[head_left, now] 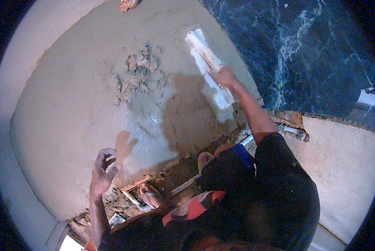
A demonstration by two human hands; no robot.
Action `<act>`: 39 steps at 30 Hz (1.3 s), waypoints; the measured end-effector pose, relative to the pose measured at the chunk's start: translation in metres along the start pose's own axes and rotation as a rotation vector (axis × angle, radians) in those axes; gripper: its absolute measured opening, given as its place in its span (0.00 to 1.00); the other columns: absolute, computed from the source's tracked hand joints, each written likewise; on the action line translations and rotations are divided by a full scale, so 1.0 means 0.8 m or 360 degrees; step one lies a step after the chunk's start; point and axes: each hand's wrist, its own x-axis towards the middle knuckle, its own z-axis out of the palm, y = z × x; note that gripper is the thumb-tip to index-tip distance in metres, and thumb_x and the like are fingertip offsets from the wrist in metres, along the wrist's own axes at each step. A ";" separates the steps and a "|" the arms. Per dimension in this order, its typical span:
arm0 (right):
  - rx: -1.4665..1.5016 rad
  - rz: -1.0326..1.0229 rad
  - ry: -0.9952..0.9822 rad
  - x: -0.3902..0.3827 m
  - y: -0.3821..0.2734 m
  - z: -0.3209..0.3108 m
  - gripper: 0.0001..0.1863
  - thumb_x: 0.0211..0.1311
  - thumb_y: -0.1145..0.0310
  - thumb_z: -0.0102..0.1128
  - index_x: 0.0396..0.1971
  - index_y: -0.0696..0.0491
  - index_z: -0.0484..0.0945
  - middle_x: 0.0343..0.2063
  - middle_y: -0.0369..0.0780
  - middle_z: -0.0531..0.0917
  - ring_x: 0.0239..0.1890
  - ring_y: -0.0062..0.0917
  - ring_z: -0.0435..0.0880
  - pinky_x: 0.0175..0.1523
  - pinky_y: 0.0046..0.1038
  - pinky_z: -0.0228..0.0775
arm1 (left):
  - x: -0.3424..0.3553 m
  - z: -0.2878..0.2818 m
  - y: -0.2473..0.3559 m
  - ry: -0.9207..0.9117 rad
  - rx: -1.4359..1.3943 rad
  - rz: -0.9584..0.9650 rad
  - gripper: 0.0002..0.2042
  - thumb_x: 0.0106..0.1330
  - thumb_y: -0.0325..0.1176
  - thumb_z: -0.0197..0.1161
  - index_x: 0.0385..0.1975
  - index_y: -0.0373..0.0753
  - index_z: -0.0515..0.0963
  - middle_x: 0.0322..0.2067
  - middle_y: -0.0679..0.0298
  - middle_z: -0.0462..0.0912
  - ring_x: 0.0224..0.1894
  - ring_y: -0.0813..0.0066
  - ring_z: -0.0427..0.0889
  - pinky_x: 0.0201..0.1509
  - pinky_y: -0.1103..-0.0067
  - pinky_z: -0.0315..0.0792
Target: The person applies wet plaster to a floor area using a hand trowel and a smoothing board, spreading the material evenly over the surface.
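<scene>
My right hand [223, 77] is wrapped round the handle of a long plastering trowel [221, 97]. The trowel's blade, smeared whitish, lies against the wet grey mortar [78, 79] at the upper right, close to the dark stone edge. Near the lower left, my left hand [104, 169] is held up over the mortar with its fingers loosely curled and apart from the thumb. Nothing is in it, and its shadow falls on the smooth surface beside it. Between the hands and farther off, a rough heap of loose mortar [139, 73] sits on the spread layer.
Dark blue-green veined stone [296, 54] borders the mortar on the right. Along the near side runs a broken trench with rubble and a white pipe [293, 131]; my sandalled foot [150, 195] stands there. Pale walls [18, 96] curve round the left. A brownish lump [129, 4] lies at the far edge.
</scene>
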 end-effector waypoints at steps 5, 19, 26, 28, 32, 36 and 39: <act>-0.0400 -0.0375 -0.0197 -0.069 -0.068 0.065 0.32 0.54 0.43 0.59 0.38 0.63 0.80 0.33 0.53 0.83 0.38 0.41 0.83 0.42 0.40 0.74 | 0.009 0.020 0.029 -0.0043 0.0113 0.0094 0.20 0.54 0.22 0.65 0.48 0.38 0.70 0.47 0.62 0.74 0.54 0.70 0.72 0.62 0.70 0.66; -0.0314 0.0226 0.0401 -0.146 -0.022 -0.036 0.28 0.49 0.53 0.63 0.43 0.62 0.79 0.41 0.56 0.81 0.46 0.47 0.81 0.52 0.40 0.72 | -0.062 0.019 0.004 0.0072 0.0093 0.0151 0.19 0.59 0.40 0.66 0.47 0.41 0.71 0.47 0.64 0.72 0.54 0.69 0.70 0.60 0.68 0.66; -0.0099 0.0223 0.0381 -0.125 0.070 -0.099 0.29 0.45 0.48 0.63 0.33 0.63 0.81 0.31 0.52 0.84 0.35 0.46 0.84 0.45 0.41 0.75 | -0.076 0.017 -0.010 0.0108 0.0126 0.0234 0.18 0.59 0.33 0.65 0.48 0.40 0.70 0.48 0.62 0.73 0.53 0.69 0.71 0.60 0.68 0.66; -0.0130 0.0250 0.0303 -0.120 0.085 -0.092 0.27 0.45 0.50 0.63 0.33 0.62 0.81 0.27 0.50 0.84 0.31 0.41 0.84 0.40 0.39 0.75 | -0.077 0.013 -0.015 0.0156 0.0141 0.0261 0.19 0.57 0.25 0.64 0.49 0.38 0.70 0.47 0.60 0.74 0.53 0.68 0.73 0.60 0.69 0.68; -0.0124 0.0415 0.0108 -0.107 0.108 -0.060 0.21 0.47 0.57 0.65 0.35 0.60 0.82 0.22 0.47 0.83 0.24 0.31 0.83 0.31 0.35 0.75 | -0.076 0.002 -0.029 0.0174 0.0191 0.0288 0.19 0.58 0.25 0.64 0.49 0.39 0.70 0.48 0.60 0.75 0.53 0.68 0.73 0.60 0.68 0.68; -0.0811 -0.0399 -0.0191 -0.086 0.108 0.003 0.12 0.49 0.60 0.61 0.28 0.53 0.82 0.19 0.43 0.82 0.21 0.29 0.82 0.29 0.34 0.74 | -0.076 -0.005 -0.044 0.0198 0.0141 0.0207 0.19 0.58 0.27 0.65 0.49 0.39 0.70 0.48 0.59 0.74 0.53 0.66 0.73 0.59 0.69 0.68; -0.0750 -0.0502 -0.0123 -0.077 0.081 0.055 0.07 0.51 0.64 0.58 0.25 0.50 0.82 0.17 0.40 0.80 0.19 0.27 0.80 0.26 0.32 0.73 | -0.071 -0.007 -0.045 0.0159 0.0103 0.0124 0.20 0.58 0.28 0.65 0.50 0.38 0.70 0.49 0.58 0.74 0.53 0.66 0.73 0.59 0.69 0.68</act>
